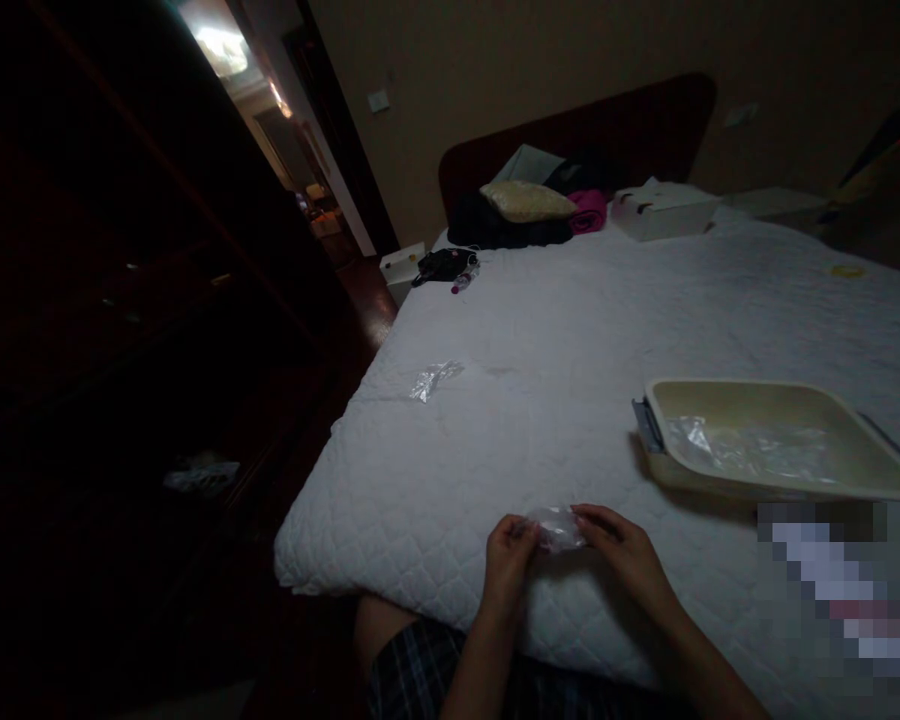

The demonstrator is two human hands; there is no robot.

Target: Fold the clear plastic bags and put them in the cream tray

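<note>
Between my two hands, just above the near edge of the bed, is a small clear plastic bag (560, 528). My left hand (511, 548) pinches its left side with curled fingers. On the opposite side, my right hand (616, 540) grips the bag between thumb and fingers. What the bag contains, if anything, is too unclear to tell. To the right stands a cream plastic bin (772, 488) with grey handles, and clear plastic bags (757, 450) lie inside it. Another crinkled clear bag (433, 380) rests on the white quilted bedspread (547, 330) farther off.
At the headboard (645, 115) are a yellowish pillow (529, 201), dark cloth and a pink roll (589, 211). A white box (664, 212) sits beside them. A black bag (445, 265) and a small bottle (463, 282) lie at the far left edge. Dark floor borders the bed.
</note>
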